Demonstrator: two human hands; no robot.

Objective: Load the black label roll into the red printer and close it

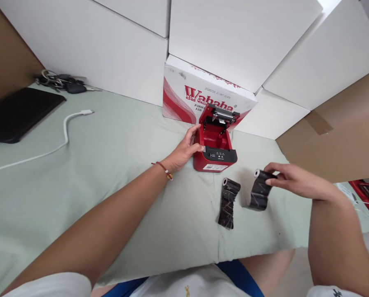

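A red label printer (215,152) stands on the green cloth with its lid (219,115) raised and its red inner bay showing. My left hand (186,149) grips the printer's left side, thumb on the edge of the black front panel. In my right hand (291,178), a roll of black ribbon (261,190) is pinched by its right end; a wrinkled length hangs from its white core. Another black ribbon roll (229,202) lies on the cloth between the printer and my right hand, its loose strip stretching toward me.
A white and red carton (184,88) stands behind the printer, against stacked white boxes (233,37). To the left lie a white cable (67,128), keys (66,82) and a black flat object (20,111). A brown cardboard box (341,132) borders the right, near another red device (368,194).
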